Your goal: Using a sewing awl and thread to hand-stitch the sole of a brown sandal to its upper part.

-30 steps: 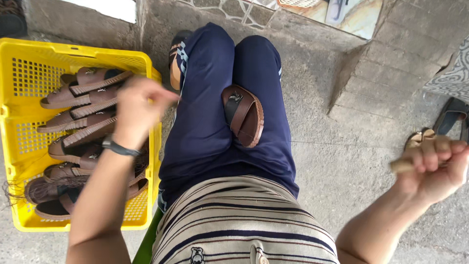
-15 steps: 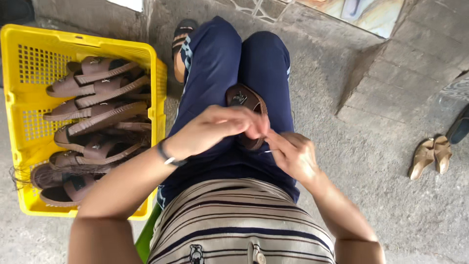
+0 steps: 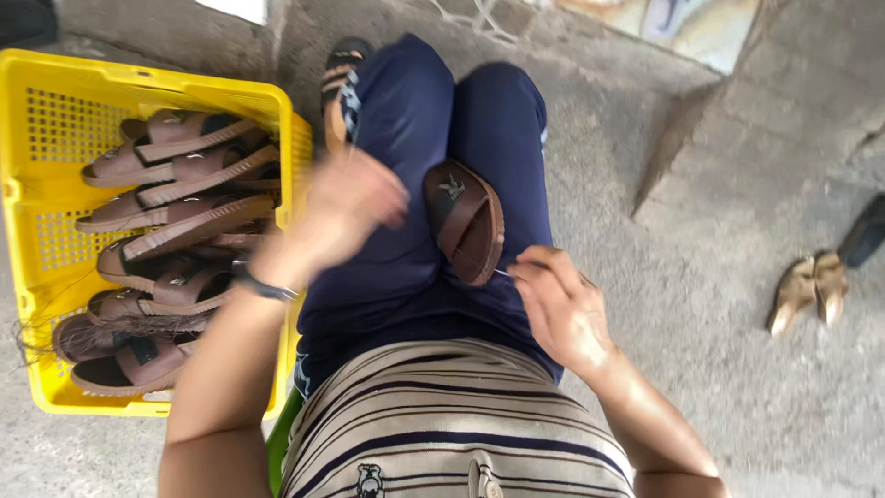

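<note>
A brown sandal [image 3: 466, 221] lies on my lap, across dark blue trousers. My right hand [image 3: 560, 309] sits just right of its near end, fingers pinched on a thin pale needle [image 3: 503, 273] that points at the sandal's edge. My left hand [image 3: 348, 214] hovers left of the sandal over my left thigh; it is blurred, its fingers curled, and I cannot make out whether it holds anything. A dark band circles that wrist.
A yellow plastic crate [image 3: 37, 198] on my left holds several brown sandals [image 3: 175, 171]. The ground is rough concrete. A tan pair of shoes [image 3: 809, 290] lies at the right. My sandalled foot [image 3: 336, 78] shows beyond my knee.
A second ago both arms were spread wide apart; they then met at the sandal on my lap. Now the left hand has drawn away to the left and the right hand has dropped slightly.
</note>
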